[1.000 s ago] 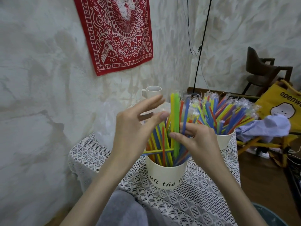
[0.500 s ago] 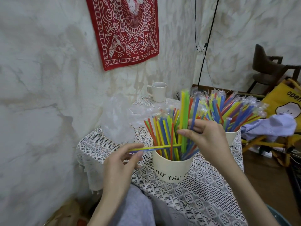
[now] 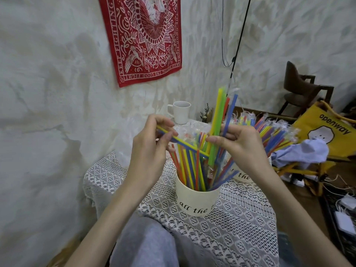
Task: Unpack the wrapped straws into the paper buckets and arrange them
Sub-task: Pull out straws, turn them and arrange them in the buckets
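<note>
A cream paper bucket point(image 3: 196, 202) lettered "all the" stands on the lace-covered table, filled with several bare coloured straws point(image 3: 189, 170). Above it my left hand point(image 3: 149, 149) pinches a yellow and a blue straw point(image 3: 183, 142) that slant down to the right across the bucket. My right hand point(image 3: 239, 143) grips a bunch of straws point(image 3: 218, 120), green, yellow, red and blue, held nearly upright over the bucket. Behind my right hand a second bucket point(image 3: 242, 176), mostly hidden, holds several straws in clear wrappers point(image 3: 273, 130).
A white mug point(image 3: 181, 111) stands at the table's back edge next to empty clear wrappers point(image 3: 192, 130). The lace tablecloth point(image 3: 240, 218) hangs over the small table. To the right are a yellow bag point(image 3: 325, 132), a blue cloth point(image 3: 302, 153) and a dark chair point(image 3: 302, 91).
My left hand has risen from the table's left side to above the bucket, carrying the yellow and blue straws. My right hand lifted its bunch higher.
</note>
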